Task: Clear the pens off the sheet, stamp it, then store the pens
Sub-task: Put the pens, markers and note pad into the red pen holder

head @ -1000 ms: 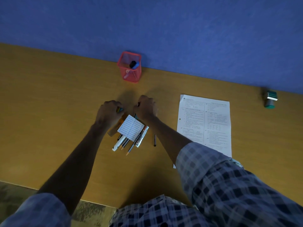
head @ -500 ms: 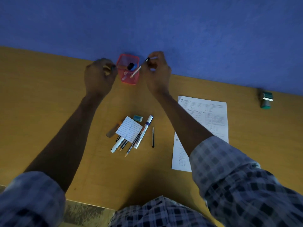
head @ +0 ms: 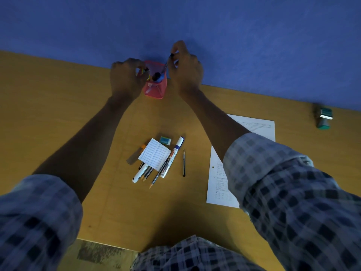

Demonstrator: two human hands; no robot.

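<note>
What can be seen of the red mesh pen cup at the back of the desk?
The red mesh pen cup is a square, see-through wire holder standing upright on the wooden desk near the blue wall. It already holds a few dark and blue-tipped pens. The left hand is at its left rim with a small item; the right hand lowers a thin pen in.

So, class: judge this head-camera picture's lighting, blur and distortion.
Head view: dim, bluish light leaves both forearms dark; wide-angle lens bows the wooden desk edge; the green stamp at right is smeared; the red mesh pen holder reads clearly.
</note>
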